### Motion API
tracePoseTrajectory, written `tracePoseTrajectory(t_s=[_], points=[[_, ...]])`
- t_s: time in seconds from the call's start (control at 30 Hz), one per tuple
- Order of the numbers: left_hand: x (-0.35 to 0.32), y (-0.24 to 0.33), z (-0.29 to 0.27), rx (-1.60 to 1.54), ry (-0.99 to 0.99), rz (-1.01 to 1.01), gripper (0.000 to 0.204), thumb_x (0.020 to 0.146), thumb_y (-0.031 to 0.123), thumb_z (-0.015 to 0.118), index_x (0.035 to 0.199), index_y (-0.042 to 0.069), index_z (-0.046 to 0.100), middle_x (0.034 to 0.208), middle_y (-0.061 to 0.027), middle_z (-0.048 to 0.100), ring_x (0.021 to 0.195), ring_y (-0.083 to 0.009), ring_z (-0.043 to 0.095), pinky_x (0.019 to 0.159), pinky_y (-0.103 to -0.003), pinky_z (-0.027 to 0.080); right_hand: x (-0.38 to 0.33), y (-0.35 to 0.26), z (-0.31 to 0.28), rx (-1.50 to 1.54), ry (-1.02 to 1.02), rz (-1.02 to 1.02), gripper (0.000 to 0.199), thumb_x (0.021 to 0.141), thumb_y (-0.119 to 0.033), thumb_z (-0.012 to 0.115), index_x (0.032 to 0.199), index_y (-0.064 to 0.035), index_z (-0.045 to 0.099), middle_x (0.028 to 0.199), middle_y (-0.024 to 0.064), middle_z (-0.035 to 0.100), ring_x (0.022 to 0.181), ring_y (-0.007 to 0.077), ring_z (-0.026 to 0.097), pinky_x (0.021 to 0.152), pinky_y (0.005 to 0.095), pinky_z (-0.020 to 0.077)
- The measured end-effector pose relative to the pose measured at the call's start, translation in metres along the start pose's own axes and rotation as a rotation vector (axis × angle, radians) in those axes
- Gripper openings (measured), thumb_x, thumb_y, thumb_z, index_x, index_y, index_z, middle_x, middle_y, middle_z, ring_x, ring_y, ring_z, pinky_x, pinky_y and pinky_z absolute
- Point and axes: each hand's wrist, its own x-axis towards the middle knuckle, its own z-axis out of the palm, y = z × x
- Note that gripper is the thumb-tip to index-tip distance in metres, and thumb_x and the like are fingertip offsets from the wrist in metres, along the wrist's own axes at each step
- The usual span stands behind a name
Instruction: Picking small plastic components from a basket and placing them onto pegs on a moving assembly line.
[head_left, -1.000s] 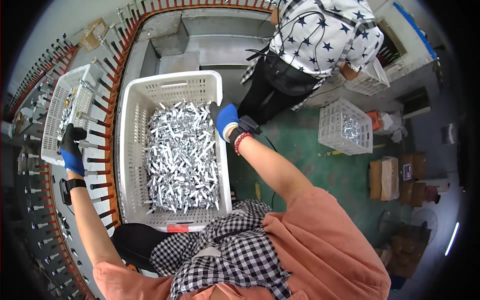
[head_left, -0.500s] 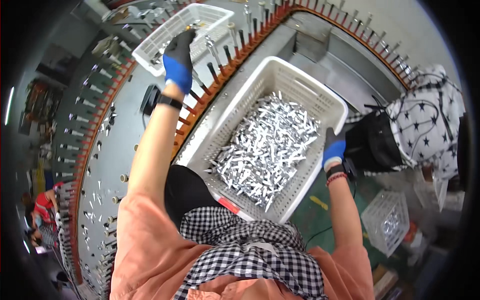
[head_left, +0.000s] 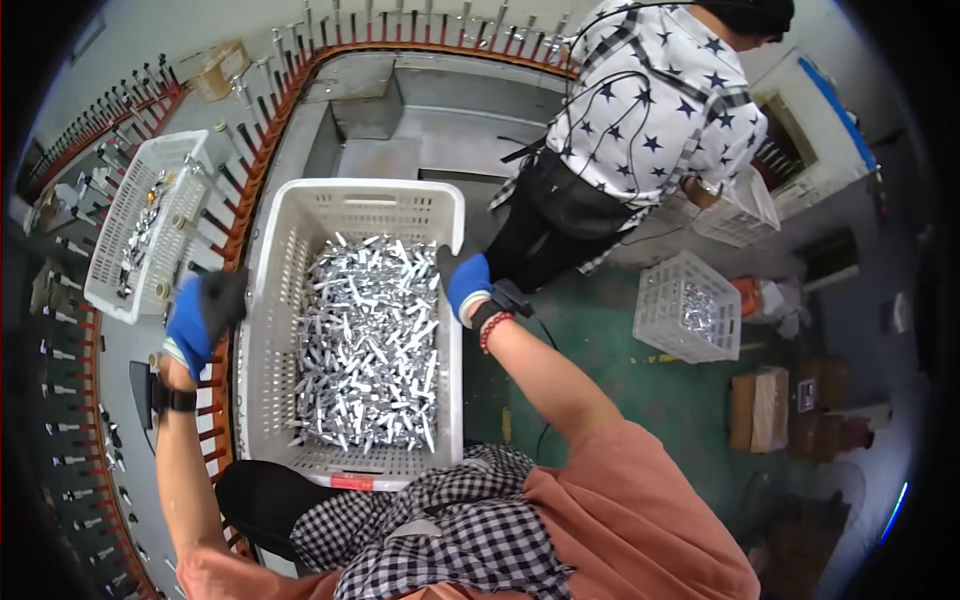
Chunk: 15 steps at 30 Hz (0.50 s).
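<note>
- My right hand (head_left: pixel 467 283), in a blue glove, grips the right rim of the big white crate (head_left: pixel 300 230), fingers closed over the edge.
- My left hand (head_left: pixel 200 312), also gloved, is at the crate's left rim; whether it clasps the rim I cannot tell.
- The crate sits between my hands, in front of my lap, filled with small silver metal parts (head_left: pixel 370 340).
- A smaller white basket (head_left: pixel 140 235) lies to the left on the conveyor surface (head_left: pixel 110 400).
- Another person (head_left: pixel 640 130) stands beyond the crate, to the right.
</note>
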Motion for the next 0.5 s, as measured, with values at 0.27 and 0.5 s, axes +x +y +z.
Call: tracePoseTrajectory(t_s=[0.27,0.5], points=[[0.099,-0.104,-0.028,-0.507,0.925,0.265,0.044,0.107,0.023,0.057,0.143,-0.002,0.057,0.145,-0.0151,0.060,0.132,-0.0222,0.055,0.113,-0.034,0.039,-0.002,0.009,-0.004,-0.049,0.031,0.108,0.037,0.092,-0.025,0.066,0.112,0.0059,0.065,0.100,0.0356,0.068,0.101,0.0506,0.067,0.078,0.0514,0.0555],[0.157,-0.205,-0.058,-0.685,0.475,-0.224,0.052,0.101,0.051,0.058,0.141,0.017,0.062,0.124,-0.0017,0.069,0.111,-0.0191,0.065,0.093,-0.040,0.049,-0.001,0.011,-0.002,-0.009,0.026,0.121,0.035,0.092,-0.023,0.065,0.117,0.0022,0.064,0.102,0.0330,0.069,0.101,0.0504,0.066,0.080,0.0512,0.0556]])
